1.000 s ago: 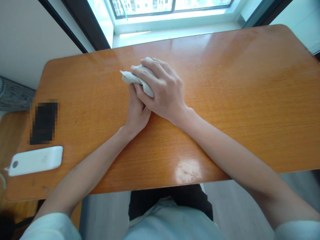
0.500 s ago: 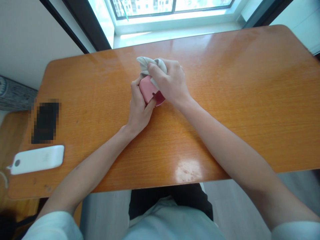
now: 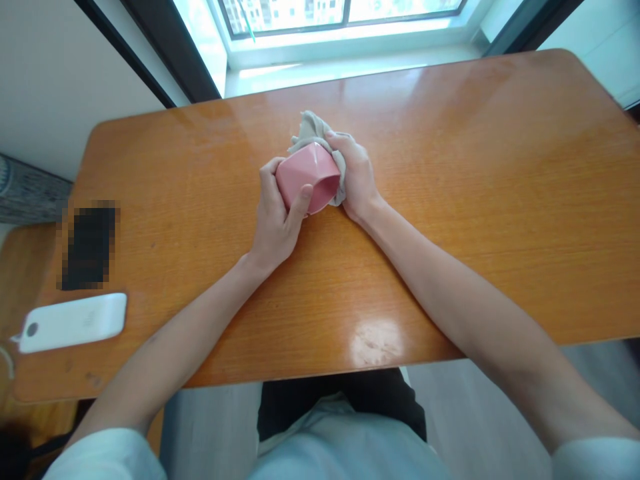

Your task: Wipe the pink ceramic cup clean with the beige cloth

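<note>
A pink cup-like container (image 3: 303,170) with angled sides is tilted so its open mouth faces me and to the right. My left hand (image 3: 277,217) grips it from the left, with the thumb across the front near the mouth. In my right hand (image 3: 357,175) is a pale grey cloth (image 3: 313,125), bunched up and pressed against the far and right sides of the container. The right fingers are partly hidden behind the cloth and container. Both hands are above the middle of the wooden table (image 3: 450,200).
On the table's left side lie a white oblong device (image 3: 75,323) with a cable and a dark pixelated rectangle (image 3: 89,247). Beyond the far edge is a window (image 3: 345,17) with a sill. A grey patterned object (image 3: 35,190) stands off the left edge.
My right hand and the cloth have shifted from over the container's top to its far right side. More of the pink container and its mouth now shows. My left hand keeps its hold.
</note>
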`<state>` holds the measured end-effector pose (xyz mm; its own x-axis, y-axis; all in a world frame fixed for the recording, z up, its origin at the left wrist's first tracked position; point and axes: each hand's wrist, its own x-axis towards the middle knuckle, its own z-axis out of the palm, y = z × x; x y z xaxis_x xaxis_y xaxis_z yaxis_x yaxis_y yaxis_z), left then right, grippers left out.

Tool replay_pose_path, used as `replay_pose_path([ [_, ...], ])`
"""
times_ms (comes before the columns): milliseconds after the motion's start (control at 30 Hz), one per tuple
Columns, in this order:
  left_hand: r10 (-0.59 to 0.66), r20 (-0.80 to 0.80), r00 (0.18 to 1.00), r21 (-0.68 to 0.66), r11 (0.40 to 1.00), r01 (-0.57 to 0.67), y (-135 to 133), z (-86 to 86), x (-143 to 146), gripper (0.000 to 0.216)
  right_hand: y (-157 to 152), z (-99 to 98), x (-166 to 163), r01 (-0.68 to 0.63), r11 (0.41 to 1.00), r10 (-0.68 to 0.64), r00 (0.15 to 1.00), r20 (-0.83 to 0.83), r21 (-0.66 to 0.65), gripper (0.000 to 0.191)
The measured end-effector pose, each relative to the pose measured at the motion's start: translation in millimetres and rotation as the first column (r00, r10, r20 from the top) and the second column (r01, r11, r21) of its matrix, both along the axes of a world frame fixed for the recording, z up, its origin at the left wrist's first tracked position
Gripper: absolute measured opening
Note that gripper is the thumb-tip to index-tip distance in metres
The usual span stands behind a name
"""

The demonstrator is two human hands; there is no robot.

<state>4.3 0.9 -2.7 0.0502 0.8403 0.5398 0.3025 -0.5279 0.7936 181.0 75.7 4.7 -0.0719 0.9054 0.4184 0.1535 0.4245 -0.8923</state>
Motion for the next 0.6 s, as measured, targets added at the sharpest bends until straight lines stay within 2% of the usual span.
replay_pose_path([
  [67,-0.005,-0.01,1.0,0.016,1.0,0.005,-2,3.5,0,0.06,-10,13.1,0,0.026,0.999,-0.026,0.999,0.025,-0.037,0.065],
  [133,0.004,-0.023,1.0,0.047,0.999,-0.003,-2,6.3,-1,0.056,-22,31.3,0,0.029,0.999,-0.027,0.995,0.1,-0.017,0.061],
  [233,-0.002,-0.044,0.999,0.073,0.997,0.005,-2,7.9,-3,0.056,-40,60.2,-2,-0.043,0.989,-0.003,0.954,0.301,0.144,0.047],
  [333,-0.04,-0.045,0.998,0.072,0.996,0.043,-1,6.0,-4,0.058,-54,81.8,-5,-0.131,0.956,-0.038,0.831,0.555,0.262,0.044],
  [467,-0.08,-0.025,0.996,0.092,0.992,0.082,1,0.5,-5,0.063,-63,92.9,-10,-0.244,0.904,-0.127,0.63,0.766,0.351,0.045],
  [533,-0.09,-0.024,0.996,0.091,0.992,0.092,2,-1.2,-5,0.064,-62,91.9,-13,-0.252,0.901,-0.135,0.61,0.781,0.353,0.041],
  [600,-0.099,-0.007,0.995,0.088,0.991,0.099,2,-1.2,-5,0.065,-59,88.4,-16,-0.189,0.924,-0.131,0.662,0.738,0.334,0.038],
])
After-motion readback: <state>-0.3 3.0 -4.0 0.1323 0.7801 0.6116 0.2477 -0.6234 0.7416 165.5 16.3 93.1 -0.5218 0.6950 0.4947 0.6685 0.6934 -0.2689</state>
